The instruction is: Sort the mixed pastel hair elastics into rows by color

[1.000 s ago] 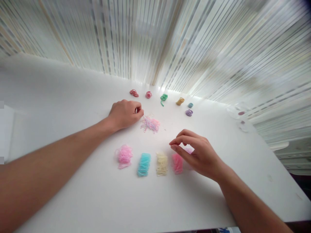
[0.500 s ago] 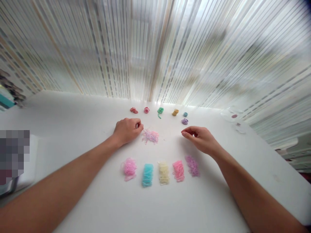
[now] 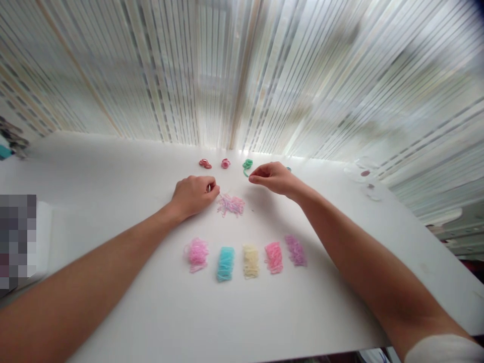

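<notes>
My left hand [image 3: 194, 195] rests on the white table with its fingers curled and the thumb against the forefinger. Whatever sits in that pinch is too small to make out. Just right of its fingertips lies a loose heap of pale pink and lilac rubber bands [image 3: 231, 205]. My right hand [image 3: 275, 178] reaches to the back row, thumb and fingertips close together at the loose tail of a green coil [image 3: 247, 164]. Whether they touch the tail I cannot tell. Left of the green coil are a pink coil [image 3: 226, 163] and a red coil [image 3: 205, 164].
Nearer me runs a row of rubber-band piles: light pink [image 3: 197, 254], blue [image 3: 226, 264], cream [image 3: 251, 261], bright pink [image 3: 274, 257] and purple [image 3: 295, 250]. A blue coil [image 3: 289, 169] shows behind my right hand. Clear round pieces [image 3: 363, 171] lie far right. A striped curtain [image 3: 212, 75] hangs behind.
My right hand has moved left and away from me, to the green coil, and now covers the yellow and purple coils. My left hand keeps its place beside the heap.
</notes>
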A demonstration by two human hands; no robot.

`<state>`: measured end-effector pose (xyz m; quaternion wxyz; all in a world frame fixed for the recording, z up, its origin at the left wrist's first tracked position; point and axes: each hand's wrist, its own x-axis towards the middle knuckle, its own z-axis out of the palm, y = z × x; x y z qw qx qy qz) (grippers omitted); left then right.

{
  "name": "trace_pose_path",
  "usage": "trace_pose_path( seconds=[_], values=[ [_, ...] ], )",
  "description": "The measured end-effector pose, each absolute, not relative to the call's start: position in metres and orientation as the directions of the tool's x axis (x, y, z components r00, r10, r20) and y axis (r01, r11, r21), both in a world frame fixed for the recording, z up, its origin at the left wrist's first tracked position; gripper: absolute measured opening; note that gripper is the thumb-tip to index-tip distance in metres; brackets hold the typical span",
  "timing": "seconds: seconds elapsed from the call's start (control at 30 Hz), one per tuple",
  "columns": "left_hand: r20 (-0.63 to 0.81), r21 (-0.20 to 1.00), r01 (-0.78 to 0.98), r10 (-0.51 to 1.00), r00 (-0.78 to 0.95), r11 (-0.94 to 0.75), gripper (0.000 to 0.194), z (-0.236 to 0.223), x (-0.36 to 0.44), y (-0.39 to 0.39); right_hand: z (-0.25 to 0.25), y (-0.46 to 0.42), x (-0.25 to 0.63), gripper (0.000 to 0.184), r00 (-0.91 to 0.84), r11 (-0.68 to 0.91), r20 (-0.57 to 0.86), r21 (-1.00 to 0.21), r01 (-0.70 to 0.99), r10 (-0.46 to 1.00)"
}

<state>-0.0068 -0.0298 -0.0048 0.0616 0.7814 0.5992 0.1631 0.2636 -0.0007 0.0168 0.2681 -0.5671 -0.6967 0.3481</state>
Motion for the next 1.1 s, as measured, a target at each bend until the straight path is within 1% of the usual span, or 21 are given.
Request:
trace_pose_path(
  seconds=[0.13,0.3,0.43,0.6,0.73,0.9,1.1],
  values=[
    [0.183,0.309,0.912,0.958,0.221,-0.27,0.032,-0.005,-0.007,-0.03,-0.004,0.005,0.258,0.028,-0.319,0.219,0.029,-0.785,0.58,0.947],
    [0.173,0.312,0.913,0.96,0.219,-0.265,0.032,-0.006,-0.007,-0.03,-0.012,0.0,0.254,0.034,-0.372,0.305,0.089,-0.758,0.576,0.924],
    [0.163,0.307,0.916,0.963,0.216,-0.258,0.032,-0.005,-0.006,-0.032,-0.011,-0.004,0.244,0.03,-0.408,0.363,0.129,-0.737,0.571,0.904],
    [0.159,0.295,0.921,0.964,0.215,-0.254,0.033,-0.003,-0.006,-0.033,-0.015,-0.006,0.234,0.022,-0.385,0.392,0.184,-0.713,0.581,0.904],
    [0.153,0.29,0.924,0.965,0.211,-0.248,0.033,-0.002,-0.006,-0.033,-0.015,-0.007,0.229,0.015,-0.374,0.422,0.225,-0.665,0.616,0.9],
    [0.154,0.285,0.926,0.965,0.211,-0.248,0.033,-0.002,-0.006,-0.034,-0.014,-0.008,0.229,0.009,-0.411,0.475,0.254,-0.608,0.636,0.875],
    [0.161,0.266,0.929,0.962,0.22,-0.257,0.032,-0.003,-0.005,-0.034,-0.016,-0.008,0.23,0.009,-0.398,0.473,0.266,-0.614,0.632,0.878]
  ],
)
